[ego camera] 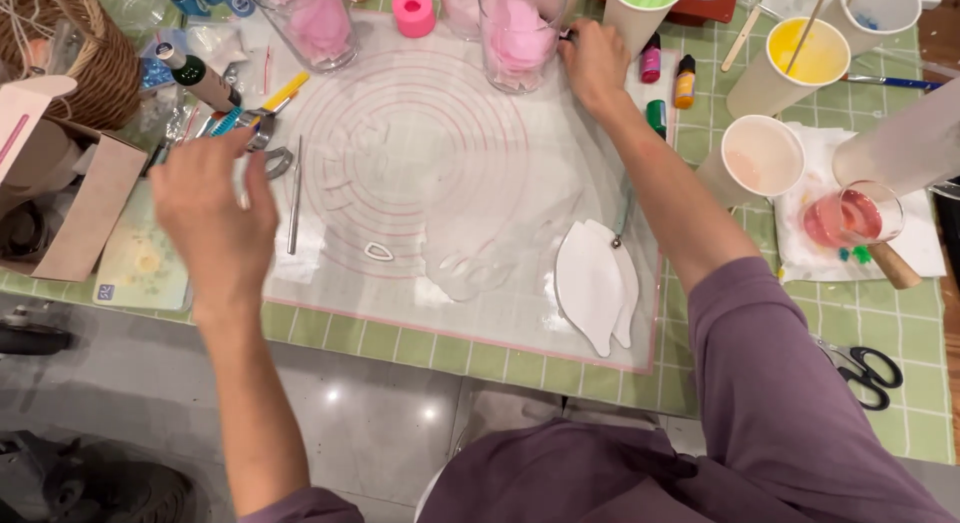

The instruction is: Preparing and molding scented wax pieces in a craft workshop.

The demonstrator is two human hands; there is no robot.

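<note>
My left hand (212,215) hovers over the left edge of a translucent silicone mat (420,173) printed with pink circles, fingers curled near a cluster of small metal tools (268,143); whether it grips anything I cannot tell. My right hand (592,63) reaches to the mat's far edge and touches a glass (518,33) filled with pink petals, beside small colour bottles (652,61). White leaf-shaped cutouts (598,283) lie on the mat near my right forearm. A small teardrop cutter (379,251) sits mid-mat.
Paper cups with yellow (800,58), green (640,8) and pale (760,158) contents stand at the right, with a pink-liquid glass (850,218). Scissors (865,368) lie at the right edge. A cardboard box (70,198) and wicker basket (75,53) sit left. A thin metal rod (295,193) lies on the mat.
</note>
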